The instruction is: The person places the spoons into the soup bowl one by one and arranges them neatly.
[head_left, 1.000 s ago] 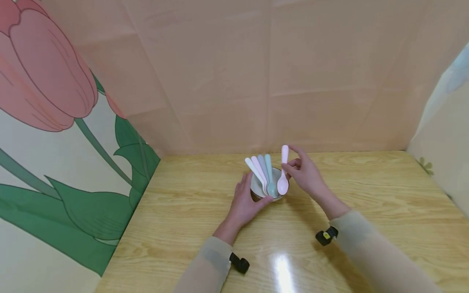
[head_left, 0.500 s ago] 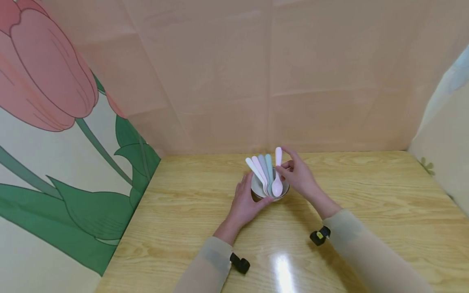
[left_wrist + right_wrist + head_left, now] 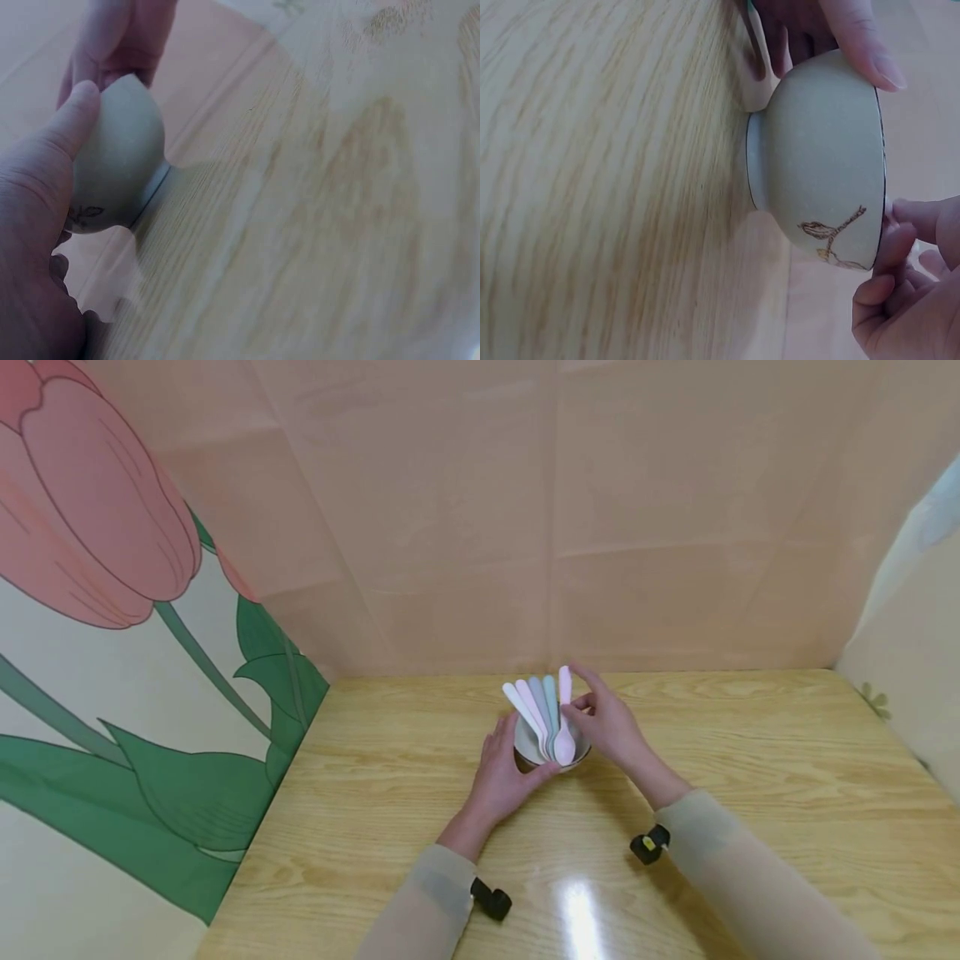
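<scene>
A small pale bowl (image 3: 522, 739) with a dark rim stands on the wooden table. My left hand (image 3: 501, 785) grips it, thumb at the near rim and fingers along the left side. A white spoon (image 3: 517, 702), a pink spoon (image 3: 527, 695), a grey-blue spoon (image 3: 537, 692) and a green spoon (image 3: 551, 693) lean fanned in the bowl, handles over the far rim. My right hand (image 3: 615, 731) pinches a light pink spoon (image 3: 565, 748) by its handle, its scoop over the green one. In the right wrist view, the bowl (image 3: 825, 150) shows a brown twig pattern.
The wood-grain table (image 3: 360, 793) extends to both sides and toward me. Close behind the bowl rises a peach-coloured backdrop (image 3: 450, 568). A tulip-printed panel (image 3: 112, 693) borders the left side, a pale panel (image 3: 915, 677) the right.
My right hand has moved left and slightly down with the light pink spoon, bringing its scoop over the green spoon's. My left hand and the bowl have stayed in place.
</scene>
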A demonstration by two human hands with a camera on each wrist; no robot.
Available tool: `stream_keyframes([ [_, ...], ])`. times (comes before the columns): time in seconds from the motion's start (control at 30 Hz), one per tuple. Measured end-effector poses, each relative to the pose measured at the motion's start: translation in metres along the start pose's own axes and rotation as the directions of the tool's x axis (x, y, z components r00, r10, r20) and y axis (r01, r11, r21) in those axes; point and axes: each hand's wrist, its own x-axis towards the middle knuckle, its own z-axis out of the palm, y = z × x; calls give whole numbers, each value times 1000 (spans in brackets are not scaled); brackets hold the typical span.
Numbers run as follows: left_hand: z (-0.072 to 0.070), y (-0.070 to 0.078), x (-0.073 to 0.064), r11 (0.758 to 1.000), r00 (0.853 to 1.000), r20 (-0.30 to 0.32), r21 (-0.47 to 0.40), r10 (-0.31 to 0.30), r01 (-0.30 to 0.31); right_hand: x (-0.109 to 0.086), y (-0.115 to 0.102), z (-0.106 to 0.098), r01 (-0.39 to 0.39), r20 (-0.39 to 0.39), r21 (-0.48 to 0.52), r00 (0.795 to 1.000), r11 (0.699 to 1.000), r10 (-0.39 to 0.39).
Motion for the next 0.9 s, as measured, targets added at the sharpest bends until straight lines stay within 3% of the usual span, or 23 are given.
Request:
stream_keyframes([
  [0.47,-1,0,0,1000,1000,-5,0,26,-26,2,2,6,-35,-12,-108,999,994,34],
  [0.9,0,-1,1,1000,1000,-10,15,20,-20,3,0,9,5,-22,-190,1000,982,-10],
])
